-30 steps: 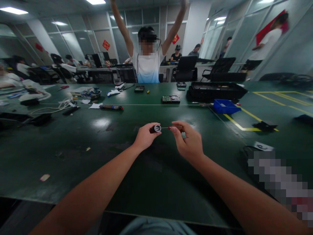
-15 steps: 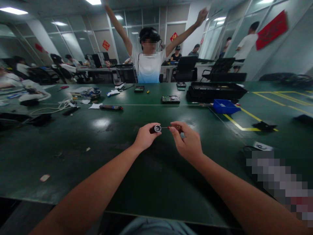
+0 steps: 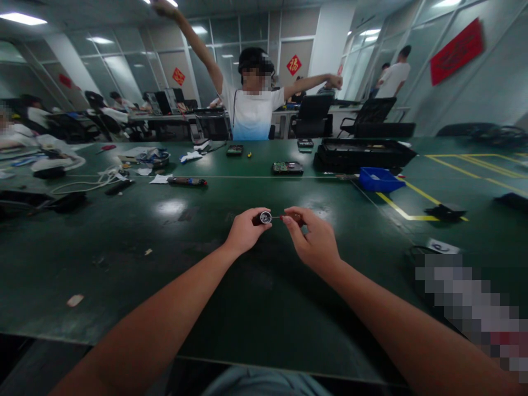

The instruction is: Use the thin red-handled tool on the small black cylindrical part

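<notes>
My left hand pinches a small dark cylinder between thumb and fingers. Its round end has a bright metal rim and faces me; details inside are too small to tell. My right hand is closed around a screwdriver with a reddish-brown handle, mostly covered by the fingers. The thin shaft points left, its tip at the right side of the cylinder's rim. Whether the tip sits inside an opening or only touches the side, I cannot tell. Both hands are above the green table.
Beyond my hands lie a circuit-board drive, a long black housing and a blue bin. A dark pen-shaped tool and a pale cable are at left. A person with outstretched arms is across the table.
My right hand has shifted slightly left, so less of the screwdriver's shaft shows. My left hand holds nearly still. The person opposite has lowered one arm; a person behind at right has moved left.
</notes>
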`<state>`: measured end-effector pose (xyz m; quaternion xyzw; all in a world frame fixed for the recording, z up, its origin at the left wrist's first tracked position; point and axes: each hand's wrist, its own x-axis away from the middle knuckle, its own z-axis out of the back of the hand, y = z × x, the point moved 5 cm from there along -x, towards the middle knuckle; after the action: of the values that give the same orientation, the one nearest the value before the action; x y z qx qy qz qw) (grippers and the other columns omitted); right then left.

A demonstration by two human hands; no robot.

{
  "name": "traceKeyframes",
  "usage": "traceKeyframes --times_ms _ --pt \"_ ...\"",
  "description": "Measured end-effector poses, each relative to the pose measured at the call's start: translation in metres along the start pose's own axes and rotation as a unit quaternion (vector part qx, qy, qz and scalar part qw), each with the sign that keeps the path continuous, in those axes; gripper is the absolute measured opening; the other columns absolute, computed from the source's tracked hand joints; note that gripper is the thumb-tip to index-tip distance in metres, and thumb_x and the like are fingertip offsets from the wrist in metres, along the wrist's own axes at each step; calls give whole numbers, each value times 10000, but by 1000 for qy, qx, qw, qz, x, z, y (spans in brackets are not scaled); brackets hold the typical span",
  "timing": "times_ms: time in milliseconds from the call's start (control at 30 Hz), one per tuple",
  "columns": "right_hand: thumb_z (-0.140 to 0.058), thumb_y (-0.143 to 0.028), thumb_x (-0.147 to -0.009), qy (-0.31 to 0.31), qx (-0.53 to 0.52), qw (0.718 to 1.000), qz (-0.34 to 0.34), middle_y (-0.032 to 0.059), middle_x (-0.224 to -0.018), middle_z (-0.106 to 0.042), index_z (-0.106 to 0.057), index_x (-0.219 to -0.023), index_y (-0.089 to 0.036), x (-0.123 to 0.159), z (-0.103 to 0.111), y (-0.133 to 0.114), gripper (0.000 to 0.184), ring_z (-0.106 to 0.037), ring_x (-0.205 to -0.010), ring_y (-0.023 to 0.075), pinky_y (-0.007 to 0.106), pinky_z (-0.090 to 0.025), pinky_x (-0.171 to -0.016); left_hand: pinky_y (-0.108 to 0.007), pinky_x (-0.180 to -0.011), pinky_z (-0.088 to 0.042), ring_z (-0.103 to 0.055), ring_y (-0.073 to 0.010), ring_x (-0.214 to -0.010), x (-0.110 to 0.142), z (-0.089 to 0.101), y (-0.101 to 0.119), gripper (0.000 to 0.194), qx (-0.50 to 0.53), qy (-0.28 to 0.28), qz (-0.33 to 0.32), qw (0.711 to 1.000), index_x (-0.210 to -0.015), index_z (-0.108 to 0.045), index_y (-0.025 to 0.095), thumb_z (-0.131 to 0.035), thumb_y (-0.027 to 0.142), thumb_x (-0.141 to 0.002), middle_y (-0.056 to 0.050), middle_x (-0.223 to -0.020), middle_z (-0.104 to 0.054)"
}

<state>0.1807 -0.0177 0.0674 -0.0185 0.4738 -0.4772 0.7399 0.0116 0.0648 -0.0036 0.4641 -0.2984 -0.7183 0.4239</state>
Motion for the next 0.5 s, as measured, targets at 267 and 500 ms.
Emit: traceKeyframes --times_ms 267,500 --pt "-671 -478 -877 -9 43 998 -35 -13 -609 -619 -598 -731 -211 0 0 6 314 -546 -514 129 270 -396 -528 -368 -932 -526 -681 -210 -1011 2 1 10 367 -56 -11 -36 998 -1123 -719 225 -775 155 -767 -56 -1109 -731" --pt "-481 -259 -975 -72 -6 997 25 72 -946 -718 -611 -1107 -193 1 -5 -3 197 -664 -831 197 336 -496 -758 -359 -920 -518 -678 -205 -996 2 4 9 378 -79 7 -34 996 -1122 -718 233 -775 143 -759 -33 -1073 -735"
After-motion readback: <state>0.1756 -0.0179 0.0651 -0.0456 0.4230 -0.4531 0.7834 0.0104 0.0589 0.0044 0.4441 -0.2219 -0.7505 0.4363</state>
